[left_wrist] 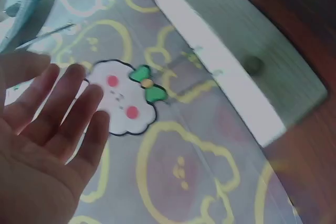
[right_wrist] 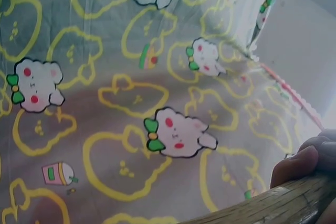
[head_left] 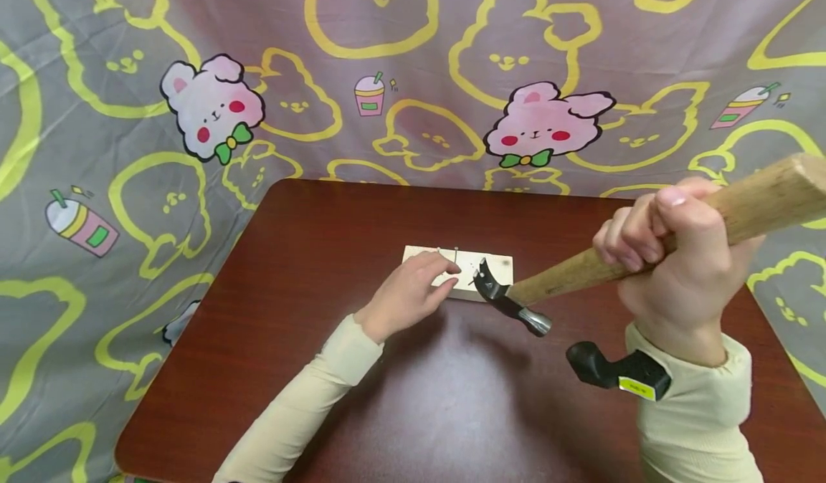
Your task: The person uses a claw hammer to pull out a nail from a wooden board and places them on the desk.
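Note:
My right hand [head_left: 687, 268] grips the wooden handle of a claw hammer [head_left: 574, 276], raised over the table. Its dark head points down and left, with the claw overlapping the right part of a pale wooden board [head_left: 498, 262] in the head view. My left hand [head_left: 408, 289] is at the board's left part, thumb and forefinger apart with a gap between them. Beyond its fingers a thin nail [head_left: 456, 255] stands up from the board. The left wrist view shows loosely spread fingers, with a nail [left_wrist: 50, 34] near the hammer head [left_wrist: 31, 9].
The board lies on a dark red-brown table [head_left: 310, 254]. Patterned cloth [head_left: 413, 74] hangs behind and to the sides of it. A black wrist device [head_left: 619, 372] with a yellow label is by the right sleeve. A dark knot [left_wrist: 254, 65] marks the board.

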### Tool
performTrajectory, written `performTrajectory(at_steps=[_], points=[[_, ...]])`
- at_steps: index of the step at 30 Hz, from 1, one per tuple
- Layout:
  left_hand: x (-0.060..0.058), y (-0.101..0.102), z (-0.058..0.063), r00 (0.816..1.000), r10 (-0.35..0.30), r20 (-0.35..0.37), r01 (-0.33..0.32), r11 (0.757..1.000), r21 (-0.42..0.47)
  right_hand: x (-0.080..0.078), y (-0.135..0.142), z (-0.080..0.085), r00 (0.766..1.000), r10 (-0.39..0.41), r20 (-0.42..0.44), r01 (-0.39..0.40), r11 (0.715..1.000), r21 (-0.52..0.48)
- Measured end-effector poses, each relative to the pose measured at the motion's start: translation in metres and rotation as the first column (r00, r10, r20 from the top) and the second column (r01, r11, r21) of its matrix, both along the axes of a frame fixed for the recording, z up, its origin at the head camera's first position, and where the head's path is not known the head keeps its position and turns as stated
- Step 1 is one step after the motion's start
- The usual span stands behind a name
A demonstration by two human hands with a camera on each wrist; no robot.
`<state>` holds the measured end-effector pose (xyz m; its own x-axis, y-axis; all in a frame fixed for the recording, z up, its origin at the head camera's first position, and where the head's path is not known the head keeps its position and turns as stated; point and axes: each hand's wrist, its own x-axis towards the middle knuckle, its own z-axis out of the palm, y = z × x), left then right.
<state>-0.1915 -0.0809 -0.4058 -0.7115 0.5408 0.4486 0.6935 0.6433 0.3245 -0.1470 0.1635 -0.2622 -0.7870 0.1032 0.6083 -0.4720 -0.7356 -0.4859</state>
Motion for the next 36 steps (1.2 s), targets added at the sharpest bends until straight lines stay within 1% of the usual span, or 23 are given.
performTrajectory(at_steps=[3,5,8,12,16,19,29,36], points=[[0.0064,0.0045,0.0033,0.996,-0.028,0.083,0.027,1.0,0.016,0.003,0.0005,-0.0003,0.999,0.048,-0.001,-0.048,0.999,0.006],[0.0089,0.0066,0.0039,0.992,-0.039,0.121,0.037,0.999,0.013,0.0049,0.0006,-0.0007,0.999,0.053,0.004,-0.053,0.999,0.01],[0.0105,0.0082,0.0029,0.985,-0.064,0.16,0.063,0.998,0.009,0.0067,0.0007,-0.0011,0.997,0.071,-0.005,-0.071,0.997,0.017],[0.0102,0.0093,0.0007,0.977,-0.104,0.184,0.105,0.994,0.004,0.0074,0.0004,-0.001,0.996,0.084,-0.031,-0.084,0.996,0.021],[0.0091,0.0104,-0.0005,0.976,-0.132,0.173,0.135,0.991,-0.007,0.007,0.0002,-0.0008,0.997,0.063,-0.042,-0.062,0.998,0.029],[0.0087,0.0111,-0.0007,0.979,-0.135,0.155,0.139,0.99,-0.017,0.0067,0.0004,-0.0008,0.998,0.053,-0.037,-0.052,0.998,0.031],[0.0073,0.0116,-0.0044,0.987,-0.132,0.096,0.136,0.99,-0.034,0.0056,0.0003,0.0002,0.998,0.061,-0.025,-0.06,0.997,0.045],[0.0073,0.0111,-0.0033,0.99,-0.136,0.034,0.137,0.99,-0.039,0.0054,0.0001,-0.001,0.996,0.083,-0.017,-0.083,0.996,0.033]])
